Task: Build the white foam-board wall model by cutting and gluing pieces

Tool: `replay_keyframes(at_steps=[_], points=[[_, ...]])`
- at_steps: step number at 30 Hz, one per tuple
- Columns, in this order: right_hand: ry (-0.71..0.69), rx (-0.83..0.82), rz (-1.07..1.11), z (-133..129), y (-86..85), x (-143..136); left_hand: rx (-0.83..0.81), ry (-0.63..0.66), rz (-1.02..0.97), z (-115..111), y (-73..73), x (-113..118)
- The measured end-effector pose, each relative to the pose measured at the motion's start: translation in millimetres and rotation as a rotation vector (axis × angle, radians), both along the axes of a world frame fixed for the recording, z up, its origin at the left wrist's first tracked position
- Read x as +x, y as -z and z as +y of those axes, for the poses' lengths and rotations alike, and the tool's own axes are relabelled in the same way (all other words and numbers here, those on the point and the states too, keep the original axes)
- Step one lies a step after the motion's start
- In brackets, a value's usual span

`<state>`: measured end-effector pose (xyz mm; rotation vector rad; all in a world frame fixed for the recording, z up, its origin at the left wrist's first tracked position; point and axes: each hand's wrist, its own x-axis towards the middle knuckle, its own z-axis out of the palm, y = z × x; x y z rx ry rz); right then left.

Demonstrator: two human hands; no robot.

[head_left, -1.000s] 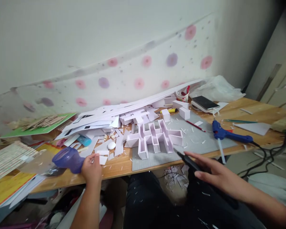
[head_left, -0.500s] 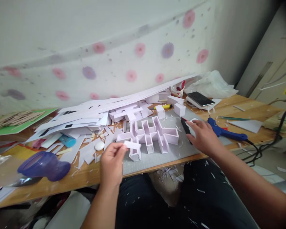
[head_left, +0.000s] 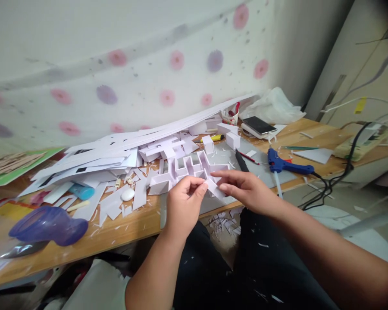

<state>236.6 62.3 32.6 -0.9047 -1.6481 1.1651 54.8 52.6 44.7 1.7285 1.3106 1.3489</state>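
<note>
Between the thumb and fingers of my left hand (head_left: 185, 204) is a small white foam-board piece (head_left: 215, 190), held just in front of a white model of joined, open-topped compartments (head_left: 194, 165). My right hand (head_left: 247, 191) reaches in from the right, thumb and index finger apart beside the piece; whether they touch it I cannot tell. The model rests on a grey cutting mat (head_left: 257, 165), its near part covered by my hands. A black-handled tool (head_left: 241, 162) and a red pen (head_left: 249, 158) lie beyond my right hand.
A blue glue gun (head_left: 287, 164) with its cord lies right of the mat. White sheets (head_left: 116, 153) and offcuts crowd the left and back. A purple container (head_left: 50, 226) is at left, a yellow cutter (head_left: 216, 137) behind the model, and a phone (head_left: 260, 125) farther back.
My right hand has left the black-handled tool and come left to the white piece. My left hand has carried that piece rightward in front of the model. The view has shifted slightly right.
</note>
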Motion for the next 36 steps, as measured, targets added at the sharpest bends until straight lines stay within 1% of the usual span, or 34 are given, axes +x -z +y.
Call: replay_keyframes(at_steps=[3,6,9,11,12,13,15,19,21,24,28,30,33,36], points=[[-0.050,-0.177,0.237,-7.7,11.3,-1.6,-0.064,-0.011,-0.181,-1.7,7.6,4.7],[-0.064,-0.261,0.381,-17.3,19.4,-6.9,-0.102,0.020,-0.305,-7.0,17.3,7.9],[-0.048,-0.276,0.441,-25.6,22.1,-11.2,-0.130,0.121,-0.384,-14.5,26.8,9.3],[-0.021,-0.268,0.410,-29.5,22.7,-11.3,-0.175,0.190,-0.418,-18.9,32.4,8.9],[-0.007,-0.264,0.378,-30.9,23.3,-10.5,-0.196,0.205,-0.428,-20.6,34.8,8.4],[0.001,-0.265,0.348,-31.8,24.4,-9.3,-0.210,0.199,-0.438,-21.8,36.9,7.9],[0.011,-0.284,0.356,-32.4,28.6,-6.4,-0.221,0.141,-0.464,-23.2,40.0,7.1],[0.018,-0.324,0.558,-32.7,40.0,-4.5,-0.263,0.020,-0.565,-24.9,42.4,8.7],[0.005,-0.320,0.578,-34.2,42.9,-6.9,-0.277,-0.008,-0.600,-26.1,42.1,10.4],[0.024,-0.275,0.524,-37.9,42.7,-13.1,-0.286,-0.016,-0.624,-28.3,40.5,11.7],[0.122,-0.198,0.438,-41.8,42.8,-18.7,-0.308,0.000,-0.639,-31.5,40.4,10.1],[0.144,-0.195,0.429,-42.4,44.3,-19.4,-0.312,0.001,-0.628,-33.4,42.9,8.4],[0.110,-0.235,0.454,-42.1,45.6,-20.6,-0.302,0.002,-0.586,-36.4,48.8,5.9],[0.070,-0.273,0.435,-41.5,45.9,-23.7,-0.282,0.011,-0.541,-38.7,52.7,4.5]])
